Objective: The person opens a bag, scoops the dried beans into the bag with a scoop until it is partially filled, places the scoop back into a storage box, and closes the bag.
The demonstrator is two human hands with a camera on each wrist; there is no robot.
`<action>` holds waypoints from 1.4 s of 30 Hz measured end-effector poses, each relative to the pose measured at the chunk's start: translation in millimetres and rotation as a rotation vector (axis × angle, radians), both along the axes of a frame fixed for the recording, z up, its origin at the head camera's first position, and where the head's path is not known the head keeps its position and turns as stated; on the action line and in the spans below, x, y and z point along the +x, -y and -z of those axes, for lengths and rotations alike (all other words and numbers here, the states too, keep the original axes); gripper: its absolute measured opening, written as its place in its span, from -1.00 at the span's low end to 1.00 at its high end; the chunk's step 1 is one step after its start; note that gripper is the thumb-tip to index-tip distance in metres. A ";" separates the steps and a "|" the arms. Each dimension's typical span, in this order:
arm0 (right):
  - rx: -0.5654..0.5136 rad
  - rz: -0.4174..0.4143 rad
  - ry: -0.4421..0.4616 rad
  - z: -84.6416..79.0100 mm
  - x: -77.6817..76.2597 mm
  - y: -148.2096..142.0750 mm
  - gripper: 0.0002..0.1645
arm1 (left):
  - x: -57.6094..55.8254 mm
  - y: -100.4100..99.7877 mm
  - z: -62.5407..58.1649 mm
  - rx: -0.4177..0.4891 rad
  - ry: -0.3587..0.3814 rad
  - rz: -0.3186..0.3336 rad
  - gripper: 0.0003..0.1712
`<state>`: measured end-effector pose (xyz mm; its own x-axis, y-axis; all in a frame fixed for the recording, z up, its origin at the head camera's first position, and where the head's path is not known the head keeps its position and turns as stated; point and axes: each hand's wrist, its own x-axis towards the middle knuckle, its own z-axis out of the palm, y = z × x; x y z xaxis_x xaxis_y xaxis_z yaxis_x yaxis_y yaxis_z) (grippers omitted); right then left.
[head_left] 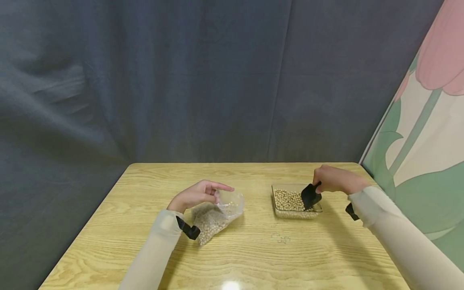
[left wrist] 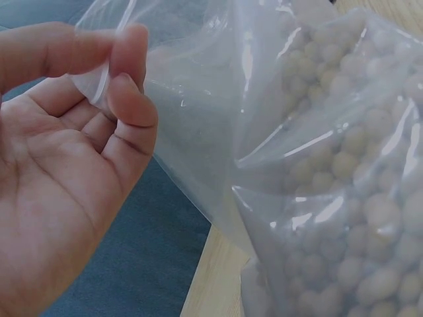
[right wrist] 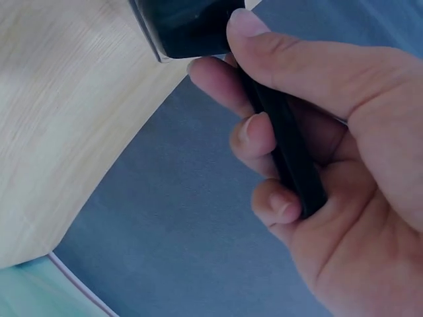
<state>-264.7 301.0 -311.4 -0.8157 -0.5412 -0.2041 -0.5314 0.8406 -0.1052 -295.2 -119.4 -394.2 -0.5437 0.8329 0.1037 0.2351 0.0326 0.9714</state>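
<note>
Wooden table (head_left: pixel 308 257), left hand (head_left: pixel 198 194) pinching bag (head_left: pixel 213 222), right hand (head_left: pixel 335 180) gripping scoop (head_left: pixel 309 196), beans (head_left: pixel 288 199) in dish (head_left: pixel 295 214) visible only in head view.

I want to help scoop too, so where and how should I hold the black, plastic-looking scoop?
By its straight, slim black handle, I'd say, coming from the right, above the clear rectangular container. The scoop points blade-down into the container, while its handle slants up and rightward; it's narrow enough for fingers to curl round, as the right hand shows.

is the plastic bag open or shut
Open: the plastic bag has a gaping mouth in the head view, its rim pinched by the left hand.
</note>
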 end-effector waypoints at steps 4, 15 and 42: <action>-0.031 0.005 0.011 2.9 -0.7 -1.2 -0.67 | -0.6 0.6 1.4 0.016 0.007 0.008 -0.43; -0.087 0.012 0.026 12.9 -4.6 -8.3 -0.88 | -1.6 0.8 3.4 0.014 0.011 0.001 -0.44; -0.301 -0.023 -0.015 45.5 -7.7 -18.5 -0.68 | 0.8 -0.1 4.8 -0.004 0.014 -0.011 -0.43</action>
